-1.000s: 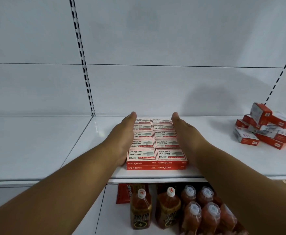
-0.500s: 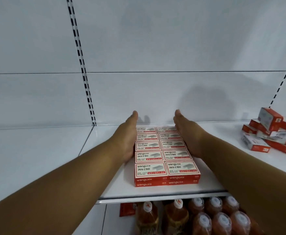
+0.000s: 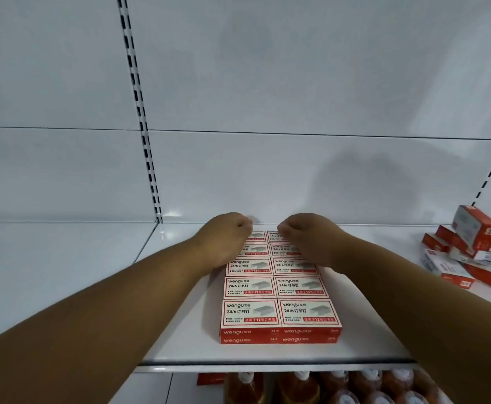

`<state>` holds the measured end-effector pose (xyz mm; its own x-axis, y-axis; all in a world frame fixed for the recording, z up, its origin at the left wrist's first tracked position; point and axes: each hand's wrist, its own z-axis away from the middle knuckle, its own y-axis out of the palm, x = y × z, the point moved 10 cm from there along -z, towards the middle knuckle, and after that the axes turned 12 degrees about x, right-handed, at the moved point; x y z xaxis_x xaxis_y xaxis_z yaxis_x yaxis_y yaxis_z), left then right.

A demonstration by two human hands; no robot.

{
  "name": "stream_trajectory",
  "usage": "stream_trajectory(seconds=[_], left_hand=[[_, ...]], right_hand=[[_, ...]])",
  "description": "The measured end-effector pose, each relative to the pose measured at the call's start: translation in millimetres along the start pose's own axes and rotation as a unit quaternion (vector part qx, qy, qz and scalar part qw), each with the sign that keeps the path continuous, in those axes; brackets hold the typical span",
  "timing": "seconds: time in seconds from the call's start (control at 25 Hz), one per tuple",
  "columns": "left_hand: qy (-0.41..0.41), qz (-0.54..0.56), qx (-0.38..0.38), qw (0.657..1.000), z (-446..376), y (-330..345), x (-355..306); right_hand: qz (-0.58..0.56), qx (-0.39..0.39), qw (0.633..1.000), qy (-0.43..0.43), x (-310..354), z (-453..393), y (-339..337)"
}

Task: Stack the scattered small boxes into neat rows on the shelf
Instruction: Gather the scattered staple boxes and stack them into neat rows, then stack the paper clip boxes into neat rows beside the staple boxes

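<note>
At centre frame, the left hand (image 3: 223,243) and right hand (image 3: 311,243) rest on the far end of a tidy block of red-and-white boxes (image 3: 279,295) (two columns, two layers) on the white shelf (image 3: 180,330). Fingers curl out of sight, so neither grip can be judged. Loose boxes (image 3: 471,252) lie heaped at right.

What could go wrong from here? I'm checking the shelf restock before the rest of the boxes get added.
1. Both hands, left hand and right hand, are curled over the far end of the stacked block. Pulling it forward might shear the two layers or skew the rows.
2. The block's front already sits fairly near the shelf edge; pulled further, boxes could tip onto the bottles below.
3. The loose pile looks unstable and could slide.
</note>
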<state>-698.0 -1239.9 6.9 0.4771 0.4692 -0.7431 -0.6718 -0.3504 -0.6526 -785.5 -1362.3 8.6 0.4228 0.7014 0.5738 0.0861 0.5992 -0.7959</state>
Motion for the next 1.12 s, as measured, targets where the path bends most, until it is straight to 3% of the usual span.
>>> stream_trajectory(seconds=[0.16, 0.76, 0.92, 1.12], left_hand=[[-0.001, -0.082, -0.005, 0.997, -22.8, -4.4, 6.5], [0.031, -0.15, 0.018, 0.988, -32.9, 1.0, 4.2], [0.081, -0.271, -0.03, 0.959, -21.0, -8.9, -33.2], [0.167, -0.34, -0.024, 0.925, 5.5, 30.4, -97.8]], right_hand=[[0.073, -0.007, 0.997, -0.022, 3.2, -13.2, -6.5], [0.048, -0.021, 0.998, -0.02, -6.4, -24.7, -4.7], [0.068, -0.091, 0.993, -0.015, -3.0, -6.9, -24.9], [0.134, -0.21, 0.968, -0.041, -23.9, 56.6, -73.0]])
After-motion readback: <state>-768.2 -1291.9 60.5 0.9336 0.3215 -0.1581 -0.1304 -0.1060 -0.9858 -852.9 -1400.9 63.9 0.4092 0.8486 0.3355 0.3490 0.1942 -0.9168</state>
